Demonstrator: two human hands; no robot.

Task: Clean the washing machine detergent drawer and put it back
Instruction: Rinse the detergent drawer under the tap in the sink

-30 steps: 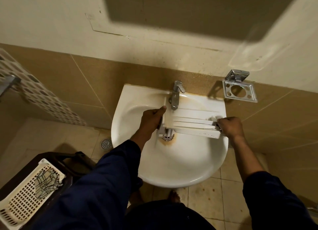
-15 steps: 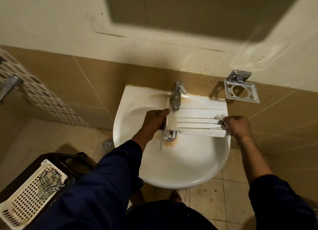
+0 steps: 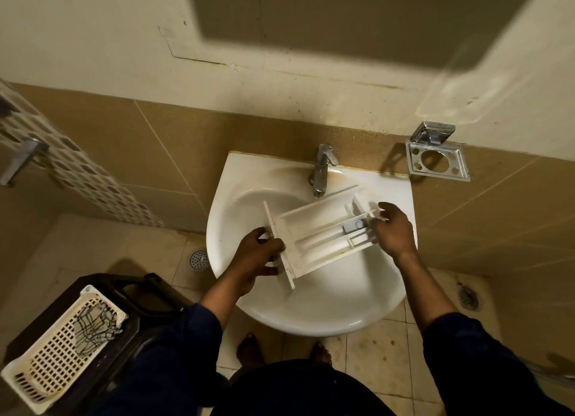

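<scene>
The white detergent drawer (image 3: 317, 232) hangs over the white sink (image 3: 311, 309), compartments facing up, its flat front panel at the left. My left hand (image 3: 259, 256) grips that front panel from the left. At the drawer's rear end, my right hand (image 3: 393, 230) holds the plastic with curled fingers. A small grey insert lies in the drawer's rear compartment. The chrome tap (image 3: 322, 169) stands just behind the drawer, and I see no water running from it.
A chrome soap holder (image 3: 437, 158) is fixed to the tiled wall right of the tap. A white perforated basket (image 3: 59, 350) sits on a dark stand at lower left. Floor drains (image 3: 198, 259) lie on the tiled floor either side of the sink.
The drawer was held underside up beneath the tap; now it is turned over with its compartments up and lowered toward me. Both hands shifted their hold with it.
</scene>
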